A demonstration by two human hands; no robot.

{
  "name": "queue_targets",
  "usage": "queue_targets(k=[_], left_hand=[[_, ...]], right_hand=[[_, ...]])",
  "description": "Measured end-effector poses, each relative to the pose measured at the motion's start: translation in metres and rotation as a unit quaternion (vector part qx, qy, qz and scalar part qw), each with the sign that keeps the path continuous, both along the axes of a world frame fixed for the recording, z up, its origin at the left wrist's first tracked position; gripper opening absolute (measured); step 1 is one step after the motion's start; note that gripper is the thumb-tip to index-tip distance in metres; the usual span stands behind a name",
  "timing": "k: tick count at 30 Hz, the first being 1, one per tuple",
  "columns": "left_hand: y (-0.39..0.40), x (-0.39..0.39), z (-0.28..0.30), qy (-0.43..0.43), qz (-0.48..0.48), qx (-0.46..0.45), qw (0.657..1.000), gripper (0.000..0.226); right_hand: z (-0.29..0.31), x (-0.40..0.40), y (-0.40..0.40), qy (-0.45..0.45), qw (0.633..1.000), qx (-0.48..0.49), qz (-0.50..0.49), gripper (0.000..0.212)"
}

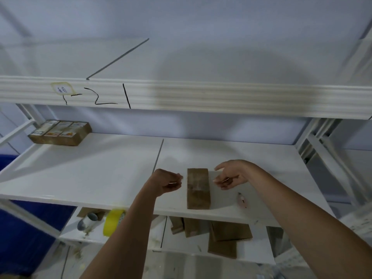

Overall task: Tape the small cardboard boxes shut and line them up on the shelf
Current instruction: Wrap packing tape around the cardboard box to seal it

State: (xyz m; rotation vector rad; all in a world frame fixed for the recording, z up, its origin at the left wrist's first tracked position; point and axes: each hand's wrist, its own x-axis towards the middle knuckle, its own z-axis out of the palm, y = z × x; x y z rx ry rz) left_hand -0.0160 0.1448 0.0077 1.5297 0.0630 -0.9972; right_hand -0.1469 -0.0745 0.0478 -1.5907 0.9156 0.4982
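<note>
1. The shelf [80, 178] is a white metal rack with several levels; the middle level is the working surface, with a dark seam running front to back just left of the hands.
2. The row of boxes [60, 132] sits at the far left back corner of that level, three printed tops side by side and touching, well apart from the hands.
3. On the level below lie loose cardboard pieces [223, 236] to the right and a yellow tape roll [112, 222] to the left, partly hidden under the shelf edge.
4. The small cardboard box [198, 188] stands near the front edge, its long axis running front to back, directly between the two hands.
5. The left hand [166, 183] is loosely clenched just beside the box's left face, seemingly holding nothing; the right hand [229, 178] is released, fingers spread toward the right face. Neither touches it; both are about equally near.
6. A small pinkish object [242, 200], too blurred to name, lies right of the box.
7. Likely next: grasp the box and carry it left toward the row.
</note>
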Motion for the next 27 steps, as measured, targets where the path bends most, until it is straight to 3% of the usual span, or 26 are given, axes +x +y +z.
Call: queue_targets(k=[6,10,15,20,27], left_hand=[[-0.007,0.007,-0.010,0.050,0.042,-0.032,0.997,0.009],[-0.015,0.012,-0.020,0.104,0.076,-0.039,0.991,0.011],[-0.017,0.019,-0.032,0.092,0.070,0.018,0.993,0.025],[-0.008,0.023,-0.039,0.108,0.066,0.018,0.992,0.016],[-0.004,0.023,-0.047,0.100,0.054,0.050,0.992,0.019]], right_hand=[[-0.013,0.001,-0.010,-0.032,0.987,0.089,-0.132,0.017],[-0.028,-0.005,-0.010,-0.048,0.967,0.131,-0.212,0.024],[-0.047,-0.004,-0.009,-0.066,0.963,0.117,-0.234,0.021],[-0.061,-0.003,-0.005,-0.056,0.962,0.105,-0.245,0.023],[-0.072,-0.001,-0.001,-0.067,0.955,0.079,-0.279,0.008]])
